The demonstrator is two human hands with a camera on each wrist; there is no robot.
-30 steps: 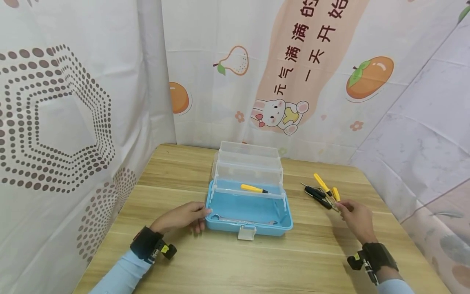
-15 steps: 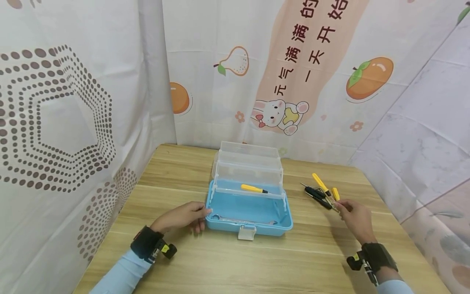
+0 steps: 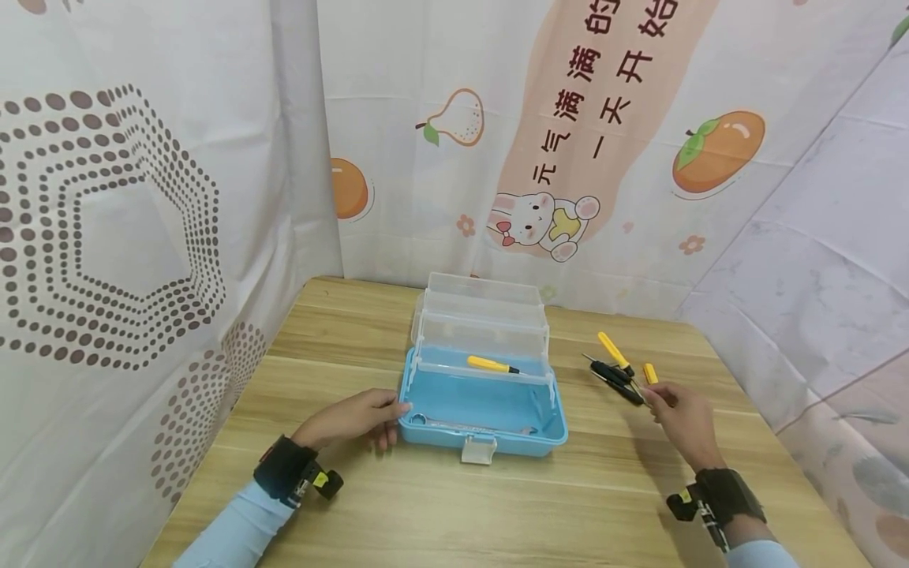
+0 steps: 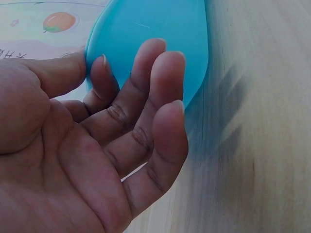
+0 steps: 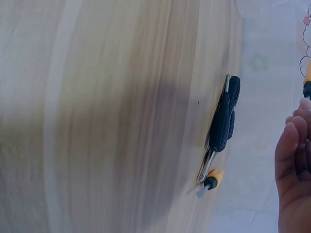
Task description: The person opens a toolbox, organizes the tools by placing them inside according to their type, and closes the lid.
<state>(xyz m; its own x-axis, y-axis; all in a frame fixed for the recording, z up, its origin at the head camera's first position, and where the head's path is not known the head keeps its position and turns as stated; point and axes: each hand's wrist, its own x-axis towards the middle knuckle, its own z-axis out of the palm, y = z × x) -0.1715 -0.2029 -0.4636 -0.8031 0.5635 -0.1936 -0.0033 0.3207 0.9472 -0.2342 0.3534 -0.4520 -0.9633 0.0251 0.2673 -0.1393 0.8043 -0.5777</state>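
Note:
A blue toolbox (image 3: 483, 446) with raised clear trays stands mid-table. My left hand (image 3: 355, 418) grips its left rim, thumb over the edge and forefinger against the outer wall; the other fingers curve loosely, as the left wrist view shows. My right hand (image 3: 685, 418) pinches the metal shaft of a yellow-handled screwdriver (image 3: 612, 349) with the fingertips. In the right wrist view, its yellow and black handle (image 5: 307, 87) is raised off the table beyond the fingers. Black-handled screwdrivers (image 3: 616, 383) and a second yellow-handled screwdriver (image 3: 649, 373) lie close by the right hand.
Inside the toolbox lies a wrench (image 3: 469, 426) along the front wall. Another yellow-handled screwdriver (image 3: 490, 364) rests on the lower clear tray (image 3: 490, 335). The white latch (image 3: 478, 450) hangs down in front. A printed curtain (image 3: 398, 237) borders the wooden table (image 3: 440, 513).
The right hand has shifted slightly left, and the pinched screwdriver has moved left with it, its handle apart from the other yellow one. The left hand has stayed at the toolbox.

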